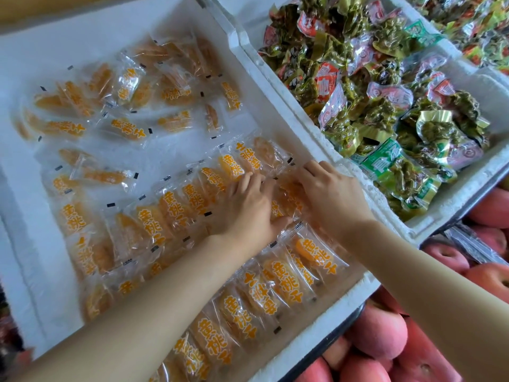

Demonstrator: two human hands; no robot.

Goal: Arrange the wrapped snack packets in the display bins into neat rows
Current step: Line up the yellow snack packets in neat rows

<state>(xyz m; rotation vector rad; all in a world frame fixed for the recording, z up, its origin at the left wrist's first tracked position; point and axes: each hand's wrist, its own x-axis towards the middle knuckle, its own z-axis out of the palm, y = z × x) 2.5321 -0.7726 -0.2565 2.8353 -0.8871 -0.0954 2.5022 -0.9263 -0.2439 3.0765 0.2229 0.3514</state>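
Head view: a white foam bin holds clear packets of orange fruit slices. Both hands meet near its right wall over a small bunch of packets. The left hand grips the bunch, fingers curled over its far edge and thumb stretched along its near edge. The right hand grips it from the other side, fingers bent down onto the wrappers and thumb hidden. One overlapping row runs along the near wall beneath the forearms, and a second row slants across the middle up to the hands. Loose packets lie scattered at odd angles over the far half. To the right, a second foam bin is heaped with green and red packets. Red fruit lies piled just beside the bins at lower right.
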